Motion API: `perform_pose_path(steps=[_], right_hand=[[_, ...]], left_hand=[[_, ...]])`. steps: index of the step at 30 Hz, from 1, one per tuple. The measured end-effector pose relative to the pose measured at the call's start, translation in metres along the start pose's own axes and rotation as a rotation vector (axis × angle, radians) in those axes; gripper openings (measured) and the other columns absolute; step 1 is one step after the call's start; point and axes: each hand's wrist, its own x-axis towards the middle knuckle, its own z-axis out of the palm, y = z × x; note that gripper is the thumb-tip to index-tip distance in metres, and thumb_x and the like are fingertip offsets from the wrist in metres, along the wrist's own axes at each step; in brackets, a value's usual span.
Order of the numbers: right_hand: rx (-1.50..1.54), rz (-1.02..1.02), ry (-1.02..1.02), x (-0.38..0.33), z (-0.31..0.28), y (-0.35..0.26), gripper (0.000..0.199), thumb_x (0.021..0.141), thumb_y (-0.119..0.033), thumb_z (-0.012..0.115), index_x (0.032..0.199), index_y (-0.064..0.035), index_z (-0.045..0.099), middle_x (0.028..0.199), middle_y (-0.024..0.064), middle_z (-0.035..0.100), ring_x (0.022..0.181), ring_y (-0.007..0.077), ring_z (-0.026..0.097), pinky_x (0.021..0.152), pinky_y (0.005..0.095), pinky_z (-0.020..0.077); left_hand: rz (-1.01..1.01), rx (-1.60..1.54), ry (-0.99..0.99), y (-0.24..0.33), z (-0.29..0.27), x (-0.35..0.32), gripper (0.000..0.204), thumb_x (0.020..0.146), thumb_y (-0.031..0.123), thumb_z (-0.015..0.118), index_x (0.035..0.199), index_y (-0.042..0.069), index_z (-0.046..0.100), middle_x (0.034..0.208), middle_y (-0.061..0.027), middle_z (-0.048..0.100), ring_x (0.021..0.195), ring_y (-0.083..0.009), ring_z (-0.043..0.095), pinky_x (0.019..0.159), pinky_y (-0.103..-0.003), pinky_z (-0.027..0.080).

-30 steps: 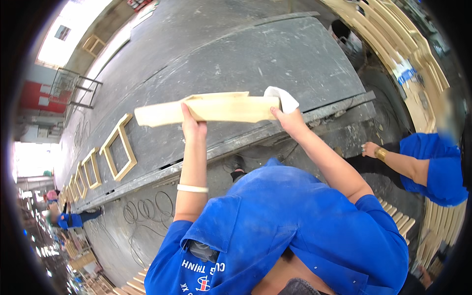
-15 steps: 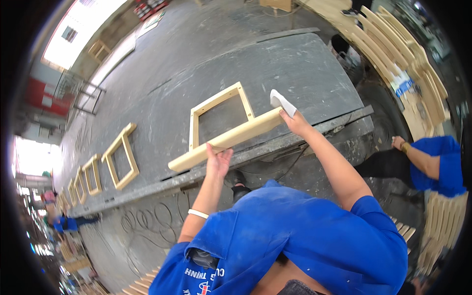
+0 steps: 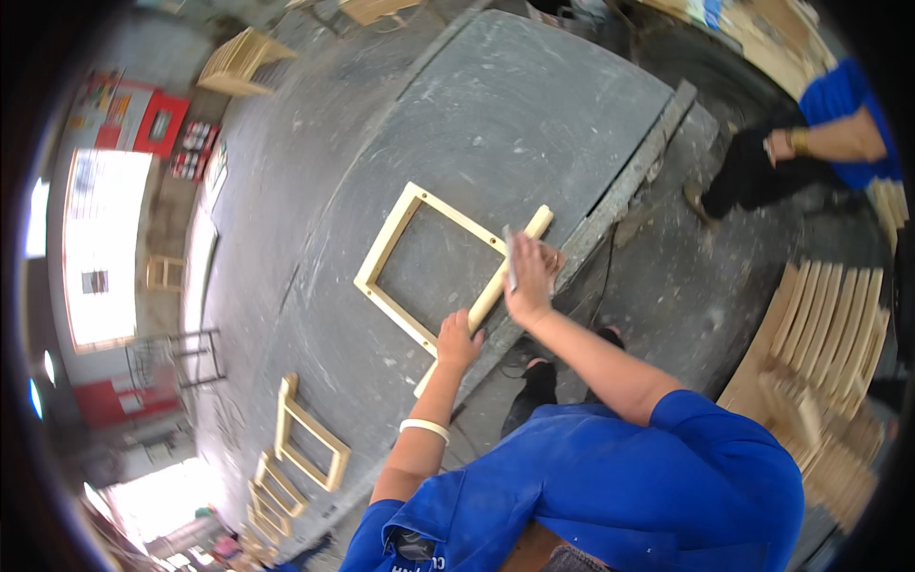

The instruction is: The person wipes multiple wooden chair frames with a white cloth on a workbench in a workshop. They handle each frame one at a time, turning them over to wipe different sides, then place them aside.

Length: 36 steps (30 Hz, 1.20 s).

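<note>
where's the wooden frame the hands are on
In the head view, the frame lies mid-picture on the grey table, its long rail under the left hand and right hand.

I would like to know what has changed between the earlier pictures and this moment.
The wooden frame, held up one second ago, has come down and now lies on the grey table. The right hand, still with the pale sheet, has moved inward from the end of the long bar and lies over it. The left hand stays on this bar; the other frames remain on the table.
</note>
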Motion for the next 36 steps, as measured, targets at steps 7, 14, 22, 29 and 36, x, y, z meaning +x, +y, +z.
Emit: perform_pose_path(steps=[7, 14, 22, 29, 36], right_hand=[[0.178, 0.219, 0.370, 0.057, 0.041, 0.024, 0.057, 0.090, -0.021, 0.042, 0.142, -0.0013, 0.028, 0.148, 0.0197, 0.023, 0.137, 0.0458, 0.011, 0.111, 0.0529, 0.0123], [0.338, -0.010, 0.470, 0.012, 0.055, -0.016, 0.061, 0.085, -0.008, 0.046, 0.142, 0.0015, 0.026, 0.146, 0.0173, 0.029, 0.138, 0.0388, 0.018, 0.114, 0.0471, 0.0080], [0.451, 0.234, 0.658, 0.056, 0.034, 0.012, 0.052, 0.094, -0.020, 0.040, 0.142, -0.0021, 0.029, 0.147, 0.0199, 0.026, 0.139, 0.0389, 0.013, 0.114, 0.0435, 0.0121], [0.310, 0.201, 0.634, 0.058, 0.040, 0.029, 0.056, 0.091, -0.019, 0.047, 0.142, -0.0052, 0.029, 0.148, 0.0151, 0.026, 0.139, 0.0387, 0.013, 0.113, 0.0477, 0.0126], [-0.069, 0.290, 0.219, 0.043, 0.036, 0.005, 0.063, 0.089, -0.020, 0.052, 0.145, -0.0117, 0.025, 0.149, 0.0140, 0.023, 0.139, 0.0388, 0.015, 0.113, 0.0499, 0.0165]], left_hand=[[0.176, 0.017, -0.029, -0.026, 0.017, 0.009, 0.044, 0.072, 0.015, 0.069, 0.108, 0.002, 0.047, 0.098, -0.0180, 0.055, 0.092, -0.0372, 0.054, 0.080, -0.044, 0.046], [0.232, -0.023, -0.046, -0.025, 0.011, 0.009, 0.048, 0.072, 0.014, 0.069, 0.111, 0.000, 0.045, 0.099, -0.0190, 0.054, 0.093, -0.0380, 0.053, 0.080, -0.044, 0.045], [0.251, -0.016, -0.027, -0.024, 0.011, 0.011, 0.049, 0.072, 0.014, 0.069, 0.111, 0.000, 0.045, 0.100, -0.0180, 0.053, 0.095, -0.0375, 0.052, 0.080, -0.044, 0.045], [0.273, -0.034, -0.013, -0.022, 0.008, 0.010, 0.049, 0.072, 0.013, 0.069, 0.112, 0.000, 0.044, 0.100, -0.0179, 0.053, 0.095, -0.0372, 0.052, 0.079, -0.044, 0.046], [0.247, -0.055, -0.059, -0.019, 0.005, 0.013, 0.049, 0.072, 0.014, 0.068, 0.112, 0.002, 0.044, 0.099, -0.0167, 0.052, 0.094, -0.0369, 0.052, 0.077, -0.044, 0.046]])
